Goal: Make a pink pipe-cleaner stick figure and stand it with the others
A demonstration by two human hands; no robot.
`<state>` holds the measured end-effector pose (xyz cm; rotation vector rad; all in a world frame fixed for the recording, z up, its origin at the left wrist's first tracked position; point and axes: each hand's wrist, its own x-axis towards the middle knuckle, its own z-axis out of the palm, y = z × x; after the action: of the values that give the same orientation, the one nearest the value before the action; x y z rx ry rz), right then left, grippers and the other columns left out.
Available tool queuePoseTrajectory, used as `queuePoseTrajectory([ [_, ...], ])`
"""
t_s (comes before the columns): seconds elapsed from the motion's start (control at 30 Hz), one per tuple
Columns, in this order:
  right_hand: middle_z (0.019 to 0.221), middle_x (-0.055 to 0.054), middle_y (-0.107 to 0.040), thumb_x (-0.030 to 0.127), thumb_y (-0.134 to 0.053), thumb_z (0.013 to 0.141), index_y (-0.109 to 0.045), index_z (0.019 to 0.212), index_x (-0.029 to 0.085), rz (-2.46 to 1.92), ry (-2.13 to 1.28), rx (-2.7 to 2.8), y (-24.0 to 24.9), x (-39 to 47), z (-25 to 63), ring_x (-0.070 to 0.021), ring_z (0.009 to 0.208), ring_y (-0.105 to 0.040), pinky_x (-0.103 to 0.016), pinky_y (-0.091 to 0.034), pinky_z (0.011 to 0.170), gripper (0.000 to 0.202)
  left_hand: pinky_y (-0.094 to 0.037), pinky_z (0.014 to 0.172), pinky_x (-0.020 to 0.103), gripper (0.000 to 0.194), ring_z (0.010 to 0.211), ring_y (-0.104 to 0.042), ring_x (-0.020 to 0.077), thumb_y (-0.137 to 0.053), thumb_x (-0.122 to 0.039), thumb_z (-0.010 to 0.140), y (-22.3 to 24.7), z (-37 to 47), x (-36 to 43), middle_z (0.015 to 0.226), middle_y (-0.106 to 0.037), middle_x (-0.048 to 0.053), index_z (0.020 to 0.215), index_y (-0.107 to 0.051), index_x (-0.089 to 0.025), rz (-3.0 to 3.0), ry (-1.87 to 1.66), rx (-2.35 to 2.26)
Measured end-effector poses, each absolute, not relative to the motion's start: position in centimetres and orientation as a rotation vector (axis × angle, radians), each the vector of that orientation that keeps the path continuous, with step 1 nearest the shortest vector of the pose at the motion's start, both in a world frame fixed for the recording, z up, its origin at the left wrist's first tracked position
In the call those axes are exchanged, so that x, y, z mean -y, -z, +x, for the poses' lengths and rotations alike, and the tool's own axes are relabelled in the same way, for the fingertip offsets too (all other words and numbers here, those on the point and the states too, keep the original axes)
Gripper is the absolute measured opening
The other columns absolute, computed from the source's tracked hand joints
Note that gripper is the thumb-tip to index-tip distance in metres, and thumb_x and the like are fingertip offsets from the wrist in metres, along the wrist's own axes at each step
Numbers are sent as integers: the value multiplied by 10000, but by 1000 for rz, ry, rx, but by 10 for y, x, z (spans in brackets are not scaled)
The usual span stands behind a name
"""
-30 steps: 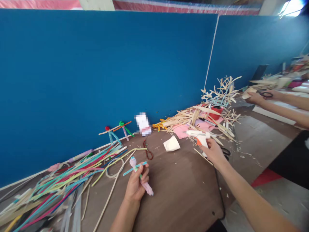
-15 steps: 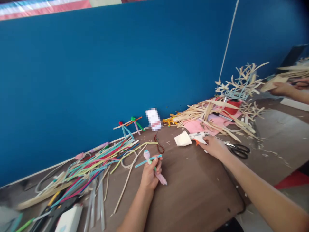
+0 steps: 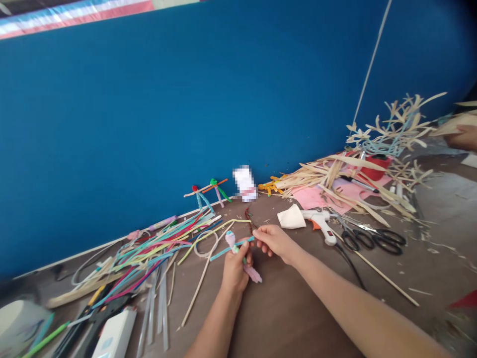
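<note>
My left hand [image 3: 237, 266] is closed around a pipe-cleaner figure [image 3: 231, 239], with a pale lilac and blue head, a lilac lower part and a blue crosswise arm piece. The fingers of my right hand [image 3: 272, 241] are pinched at the right end of that blue piece [image 3: 223, 254]. Right of my right hand, a white hot glue gun [image 3: 321, 220] lies on the table, its nozzle toward a cream-coloured cup-like piece [image 3: 291, 217]. Behind the hands lies a string of dark beads [image 3: 247, 215], partly hidden by my right fingers.
Coloured pipe cleaners [image 3: 149, 253] and clear glue sticks [image 3: 164, 318] lie left. Two finished-looking figures [image 3: 203, 196] lean at the blue wall [image 3: 167, 99]. Right are black-handled scissors [image 3: 387, 241], dried strips [image 3: 328, 174] and a thin stick [image 3: 387, 281]. Another person's hand [image 3: 464, 138] shows far right.
My right hand has let go of the glue gun, now lying on the table, and moved left to the figure's blue arm piece. My left hand still holds the figure. The view has shifted slightly.
</note>
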<state>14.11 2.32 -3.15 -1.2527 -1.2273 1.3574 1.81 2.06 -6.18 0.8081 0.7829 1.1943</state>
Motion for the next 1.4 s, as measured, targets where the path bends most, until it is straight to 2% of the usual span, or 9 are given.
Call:
queuePoseTrajectory([
  [0.13, 421, 59, -428, 384, -502, 699, -515, 560, 144, -1186, -1472, 1197, 38, -31, 138, -33, 318, -347, -143, -231, 284, 279, -199, 343, 157, 227, 332, -290, 18, -626, -321, 637, 62, 17, -25, 417, -405, -71, 704, -551, -117, 838, -1161, -804],
  [0.4, 405, 80, -374, 389, -504, 703, -472, 561, 146, -901, -1740, 1046, 53, -27, 138, -24, 283, -276, -158, -204, 281, 283, -99, 331, 155, 225, 316, -185, -7, -612, -325, 651, 64, 15, -25, 408, -344, -84, 675, -544, -113, 812, -1029, -763],
  [0.57, 378, 95, -328, 404, -521, 692, -425, 545, 162, -999, -1554, 1101, 55, -26, 137, -22, 282, -249, -163, -179, 302, 298, -106, 324, 159, 282, 307, -214, -13, -631, -333, 623, 61, 18, -22, 497, -439, -58, 789, -556, -119, 767, -1054, -799],
  [0.73, 359, 102, -289, 414, -504, 705, -416, 560, 171, -1054, -1427, 1143, 62, -28, 138, -26, 294, -216, -168, -146, 318, 296, -147, 326, 152, 290, 317, -272, -3, -611, -314, 647, 62, 20, -20, 553, -496, -35, 864, -554, -131, 766, -1093, -741],
  [0.9, 363, 108, -240, 403, -519, 705, -414, 553, 172, -1040, -1405, 1084, 66, -33, 144, -23, 301, -184, -167, -133, 319, 297, -280, 376, 163, 210, 365, -386, 42, -568, -298, 696, 65, 21, -21, 438, -469, -19, 640, -571, -96, 785, -1110, -725],
  [1.0, 380, 108, -227, 410, -530, 702, -414, 553, 173, -1047, -1361, 985, 65, -36, 146, -23, 307, -171, -165, -129, 314, 303, -393, 496, 202, 145, 510, -513, 93, -574, -255, 696, 64, 21, -22, 588, -567, 32, 706, -585, -110, 719, -1135, -672],
  [1.1, 407, 95, -260, 459, -480, 729, -457, 589, 165, -1041, -1310, 918, 65, -37, 147, -27, 311, -206, -168, -162, 312, 327, -435, 596, 259, 147, 627, -556, 133, -598, -225, 679, 61, 21, -22, 720, -597, 61, 780, -591, -119, 670, -1139, -602],
  [1.23, 435, 75, -325, 499, -395, 763, -497, 646, 151, -1030, -1291, 968, 64, -35, 146, -33, 322, -267, -170, -207, 318, 381, -444, 626, 271, 154, 670, -567, 144, -631, -225, 652, 60, 23, -22, 729, -598, 60, 755, -588, -118, 638, -1169, -590],
  [1.4, 432, 72, -414, 417, -559, 670, -452, 618, 156, -1160, -1358, 1173, 63, -30, 140, -39, 339, -365, -149, -270, 326, 287, -438, 649, 259, 143, 673, -565, 127, -625, -226, 657, 62, 20, -26, 732, -603, 33, 759, -574, -139, 628, -1261, -591],
])
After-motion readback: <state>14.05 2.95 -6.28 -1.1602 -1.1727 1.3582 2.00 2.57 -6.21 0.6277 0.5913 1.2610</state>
